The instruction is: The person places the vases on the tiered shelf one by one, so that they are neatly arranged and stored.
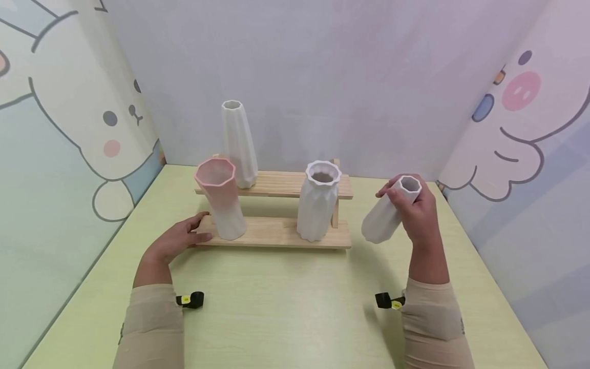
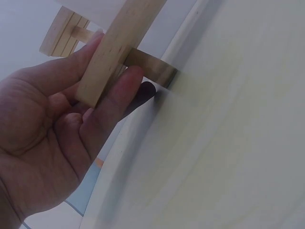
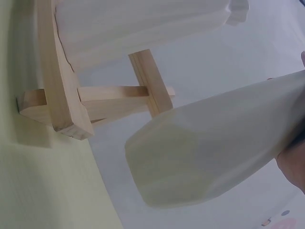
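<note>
My right hand (image 1: 417, 212) grips a white faceted vase (image 1: 382, 221) near its mouth, to the right of a two-tier wooden rack (image 1: 276, 233). The vase tilts, its base toward the rack; in the right wrist view its lower body (image 3: 190, 152) hangs beside the shelf end. With thumb and fingers, my left hand (image 2: 62, 109) pinches the left end of the rack's lower board (image 2: 119, 52). On that board stand a pink-to-white vase (image 1: 223, 210) at the left and a white ribbed vase (image 1: 318, 207) at the right. A tall white vase (image 1: 240, 146) stands on the upper board's left.
The rack stands on a pale yellow-green table (image 1: 276, 307). Behind it rises a plain light wall (image 1: 295, 92); cartoon-printed panels close in the left side (image 1: 83, 102) and the right side (image 1: 516, 133). A small black wrist camera (image 1: 195, 300) juts from the left sleeve, another (image 1: 383, 300) from the right.
</note>
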The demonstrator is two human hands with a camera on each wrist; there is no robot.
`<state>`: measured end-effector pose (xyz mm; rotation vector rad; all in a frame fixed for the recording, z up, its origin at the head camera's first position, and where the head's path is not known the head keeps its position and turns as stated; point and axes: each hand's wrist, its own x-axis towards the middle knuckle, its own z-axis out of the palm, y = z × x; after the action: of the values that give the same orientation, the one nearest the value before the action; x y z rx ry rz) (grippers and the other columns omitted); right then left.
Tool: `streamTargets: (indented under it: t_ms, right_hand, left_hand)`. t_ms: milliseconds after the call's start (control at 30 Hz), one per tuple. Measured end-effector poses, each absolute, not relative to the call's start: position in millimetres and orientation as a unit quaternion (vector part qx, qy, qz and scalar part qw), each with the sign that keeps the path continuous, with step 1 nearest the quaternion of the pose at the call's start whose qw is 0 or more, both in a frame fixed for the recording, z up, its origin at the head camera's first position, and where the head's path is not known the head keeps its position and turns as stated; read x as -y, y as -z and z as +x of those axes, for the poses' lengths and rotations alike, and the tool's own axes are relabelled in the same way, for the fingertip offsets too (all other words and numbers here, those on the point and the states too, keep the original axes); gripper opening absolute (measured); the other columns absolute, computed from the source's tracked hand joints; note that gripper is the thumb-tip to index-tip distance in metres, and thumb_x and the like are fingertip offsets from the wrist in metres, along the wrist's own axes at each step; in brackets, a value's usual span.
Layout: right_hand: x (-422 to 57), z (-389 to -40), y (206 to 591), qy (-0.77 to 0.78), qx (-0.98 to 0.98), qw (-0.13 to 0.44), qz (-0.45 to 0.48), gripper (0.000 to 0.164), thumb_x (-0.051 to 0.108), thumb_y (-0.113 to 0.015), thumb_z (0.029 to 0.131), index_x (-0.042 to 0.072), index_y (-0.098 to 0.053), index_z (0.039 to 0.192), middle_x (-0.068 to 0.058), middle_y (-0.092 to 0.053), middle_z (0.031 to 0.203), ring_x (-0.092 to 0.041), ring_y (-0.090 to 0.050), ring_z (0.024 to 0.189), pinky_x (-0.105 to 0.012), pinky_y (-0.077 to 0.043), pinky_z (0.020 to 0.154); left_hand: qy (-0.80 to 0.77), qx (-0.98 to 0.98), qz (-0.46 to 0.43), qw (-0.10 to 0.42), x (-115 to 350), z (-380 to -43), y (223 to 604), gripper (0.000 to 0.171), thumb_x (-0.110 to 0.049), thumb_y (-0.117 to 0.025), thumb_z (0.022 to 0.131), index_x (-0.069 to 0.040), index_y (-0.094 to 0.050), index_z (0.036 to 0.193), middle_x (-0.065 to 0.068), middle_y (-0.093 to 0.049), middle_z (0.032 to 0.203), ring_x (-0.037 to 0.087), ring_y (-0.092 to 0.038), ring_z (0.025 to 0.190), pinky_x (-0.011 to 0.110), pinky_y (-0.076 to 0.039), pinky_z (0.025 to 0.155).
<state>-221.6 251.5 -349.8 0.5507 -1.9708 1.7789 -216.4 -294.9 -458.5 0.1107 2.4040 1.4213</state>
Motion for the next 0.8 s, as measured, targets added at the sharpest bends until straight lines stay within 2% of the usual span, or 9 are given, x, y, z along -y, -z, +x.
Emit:
streamTargets:
  t_ms: [267, 567, 800]
  right_hand:
    - [-244.1, -221.4, 351.5, -0.649, 0.702, 0.212, 0.203, 0.023, 0.008, -0.066, 0.089, -0.008, -0.057, 0.103, -0.010, -0.070, 0.084, -0.022, -0.068, 0.082, -0.034, -0.049, 0.075]
    - [-239.2, -221.4, 351.0, -0.640, 0.711, 0.203, 0.210, 0.019, 0.009, -0.065, 0.090, -0.004, -0.058, 0.103, -0.008, -0.070, 0.085, -0.021, -0.069, 0.083, -0.032, -0.049, 0.075]
    - [-242.5, -219.7, 349.6, -0.650, 0.698, 0.206, 0.219, 0.018, 0.005, -0.065, 0.090, -0.005, -0.059, 0.103, -0.008, -0.072, 0.084, -0.019, -0.070, 0.082, -0.029, -0.050, 0.076]
  left_hand:
    - [-0.503, -0.845, 0.042, 0.173, 294.9, -216.2, 458.6, 0.095, -0.047, -0.069, 0.088, -0.020, -0.011, 0.159, 0.014, -0.017, 0.163, 0.034, -0.038, 0.139, 0.056, -0.036, 0.110]
    - [-0.499, -0.849, 0.037, 0.172, 297.6, -215.1, 459.3, 0.096, -0.048, -0.069, 0.088, -0.019, -0.010, 0.159, 0.017, -0.014, 0.163, 0.037, -0.031, 0.143, 0.059, -0.031, 0.112]
    - [-0.492, -0.853, 0.034, 0.168, 296.3, -217.7, 461.8, 0.098, -0.050, -0.070, 0.086, -0.022, -0.012, 0.159, 0.015, -0.015, 0.163, 0.038, -0.026, 0.146, 0.062, -0.027, 0.113]
